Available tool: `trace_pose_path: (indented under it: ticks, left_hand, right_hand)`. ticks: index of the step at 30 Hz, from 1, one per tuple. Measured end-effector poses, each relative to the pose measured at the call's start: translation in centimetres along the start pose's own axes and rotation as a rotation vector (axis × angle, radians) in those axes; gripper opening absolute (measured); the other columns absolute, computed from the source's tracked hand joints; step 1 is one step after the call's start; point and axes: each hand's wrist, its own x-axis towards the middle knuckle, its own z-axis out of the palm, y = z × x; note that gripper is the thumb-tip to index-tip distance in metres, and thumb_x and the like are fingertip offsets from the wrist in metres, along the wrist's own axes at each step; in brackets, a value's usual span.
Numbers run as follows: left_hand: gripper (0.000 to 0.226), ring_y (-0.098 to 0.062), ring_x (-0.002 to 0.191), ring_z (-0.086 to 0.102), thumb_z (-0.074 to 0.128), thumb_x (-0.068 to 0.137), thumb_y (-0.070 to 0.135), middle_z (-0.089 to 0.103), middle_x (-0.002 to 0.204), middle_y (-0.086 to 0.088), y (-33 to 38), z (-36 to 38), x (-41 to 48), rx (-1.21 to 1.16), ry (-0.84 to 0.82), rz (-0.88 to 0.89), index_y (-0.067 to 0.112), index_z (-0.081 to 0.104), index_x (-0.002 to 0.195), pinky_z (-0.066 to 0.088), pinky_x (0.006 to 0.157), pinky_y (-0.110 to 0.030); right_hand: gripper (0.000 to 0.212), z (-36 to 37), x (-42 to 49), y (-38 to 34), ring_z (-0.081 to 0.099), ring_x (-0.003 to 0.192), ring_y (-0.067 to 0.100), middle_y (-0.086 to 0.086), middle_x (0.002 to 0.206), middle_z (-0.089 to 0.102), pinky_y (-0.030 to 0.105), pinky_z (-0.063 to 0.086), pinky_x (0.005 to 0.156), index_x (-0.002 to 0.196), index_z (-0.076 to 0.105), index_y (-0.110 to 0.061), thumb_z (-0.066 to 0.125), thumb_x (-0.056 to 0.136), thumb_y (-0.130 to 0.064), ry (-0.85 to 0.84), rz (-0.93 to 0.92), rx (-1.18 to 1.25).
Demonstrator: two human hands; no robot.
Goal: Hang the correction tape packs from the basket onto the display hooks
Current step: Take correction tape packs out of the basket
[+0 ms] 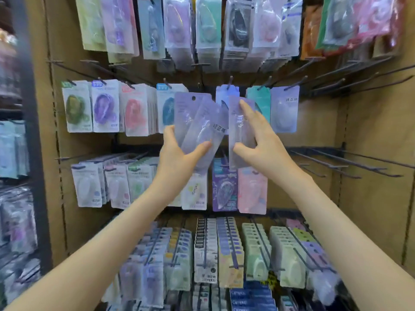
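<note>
Left fingers (168, 132): curled round the left edge of two lilac packs (197, 117), with the thumb pressed across their front near the bottom.
Left hand (177, 153): raised in front of the middle row and gripping the packs from below.
Two lilac packs: fanned. The rear one is upright with its hang hole at the top, and the front one tilts to the right.
Right fingers (244, 108): the forefinger lies straight up the face of a single lilac pack (239, 129), and the thumb pinches its lower left edge.
Right hand (258, 142): just beside the left hand and holding its pack upright.
Single lilac pack: its top is just below a hook (230, 81) in the middle row. It overlaps a hung lilac pack (222, 92) and is not on the hook.
Middle row: a teal pack (261, 102) and a pale pack (284, 108) hang to the right, and a green pack (76, 108) hangs at the left end.
Right edge of display panel (370, 131): bare hooks (336, 163) jut out.
Bottom row: crowded stock (229, 254) on long hooks.
Top row: blurred packs (202, 30).
</note>
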Motion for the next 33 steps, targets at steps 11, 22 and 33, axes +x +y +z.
trace_pose_path:
  ticks: [11,22,33]
  left_hand:
    - [0.034,0.002,0.096,0.065,0.073,0.085,0.023,0.063,0.109,0.009,-3.4,-2.7,9.2,-0.180,-0.003,0.086,0.024,0.047,0.107,0.053,0.074,-0.015]
    - [0.047,-0.004,0.101,0.064,0.075,0.081,0.031,0.062,0.115,0.005,-3.2,6.8,9.7,-0.229,-0.086,0.119,0.022,0.044,0.116,0.052,0.074,-0.016]
    - [0.033,-0.002,0.098,0.066,0.071,0.084,0.029,0.061,0.109,0.011,-1.8,13.2,8.6,-0.260,-0.046,0.109,0.033,0.043,0.103,0.057,0.067,-0.020]
  right_hand:
    - [0.081,-1.7,7.4,3.5,0.032,0.127,0.015,0.000,0.149,0.022,0.003,0.033,0.074,0.153,0.011,-0.040,0.059,0.091,-0.018,0.313,0.108,-0.132]
    - [0.082,-8.2,4.8,10.1,0.032,0.115,0.008,0.002,0.144,0.023,-0.010,0.026,0.073,0.153,0.012,-0.034,0.060,0.090,-0.011,0.447,0.139,-0.227]
    - [0.084,-13.2,5.4,13.2,0.031,0.127,0.007,-0.007,0.147,0.022,0.013,0.034,0.097,0.150,0.013,-0.044,0.062,0.089,-0.015,0.235,0.000,-0.176]
